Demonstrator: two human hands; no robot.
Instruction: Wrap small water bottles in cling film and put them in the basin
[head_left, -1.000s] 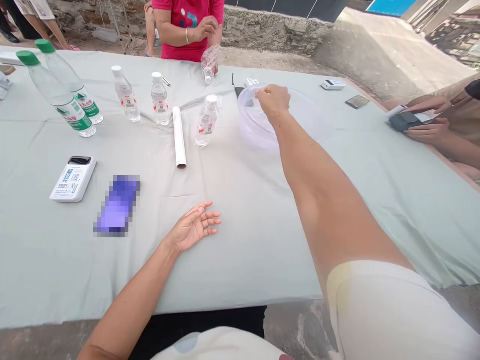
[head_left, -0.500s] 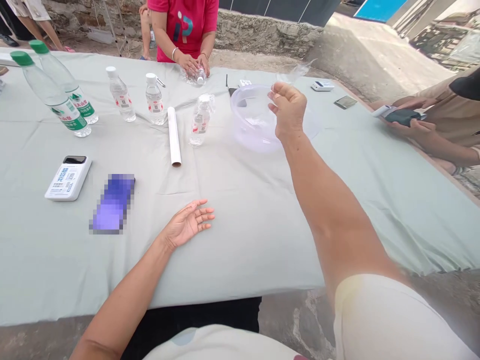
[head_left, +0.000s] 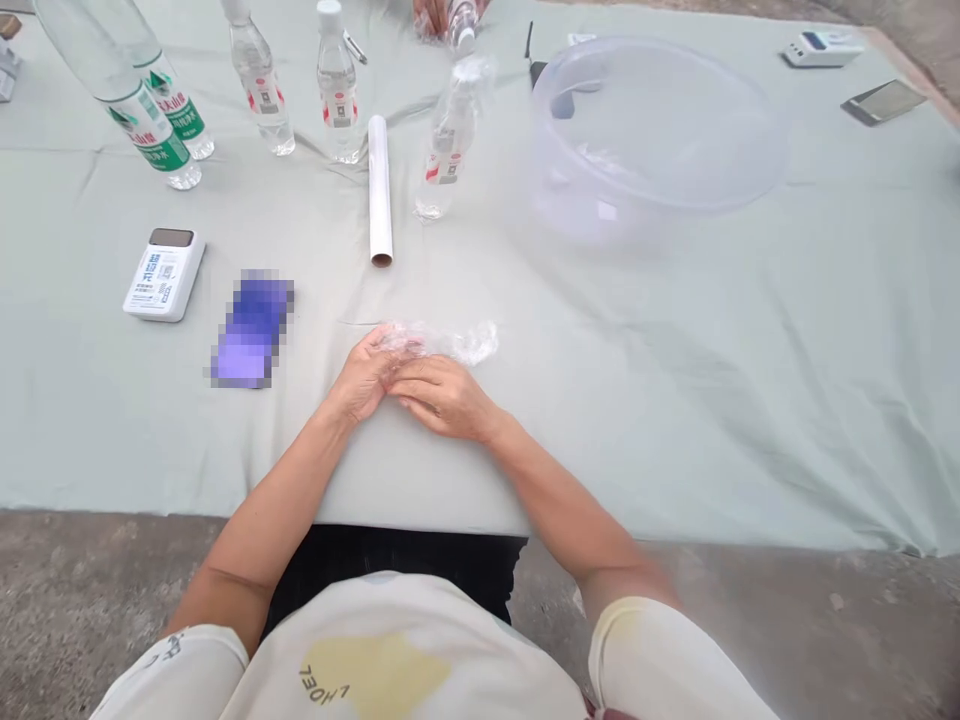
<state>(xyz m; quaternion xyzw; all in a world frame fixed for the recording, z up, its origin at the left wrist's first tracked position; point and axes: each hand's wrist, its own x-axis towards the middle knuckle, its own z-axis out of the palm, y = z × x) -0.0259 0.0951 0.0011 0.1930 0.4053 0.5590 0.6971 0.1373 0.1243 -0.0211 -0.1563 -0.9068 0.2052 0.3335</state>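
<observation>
My left hand [head_left: 365, 375] and my right hand [head_left: 442, 395] meet on the pale green tablecloth [head_left: 675, 400] near the table's front edge. Both sets of fingers are closed on a crumpled piece of clear plastic film [head_left: 450, 343], which trails off to the right of them. A large clear plastic basin [head_left: 660, 135] stands at the back right, well beyond my hands. A white roll of film [head_left: 380, 190] lies straight ahead of my hands, with a film-wrapped small bottle [head_left: 448, 140] beside it.
Two green-labelled large bottles [head_left: 154, 125] and two small water bottles [head_left: 296, 85] stand at the back left. A white power bank [head_left: 164, 273] and a blurred purple object [head_left: 253, 327] lie left of my hands. Another person's hands [head_left: 442, 15] hold a bottle at the far edge.
My right hand came back from the basin with the plastic film and joined my left hand at the front. The view tilted down.
</observation>
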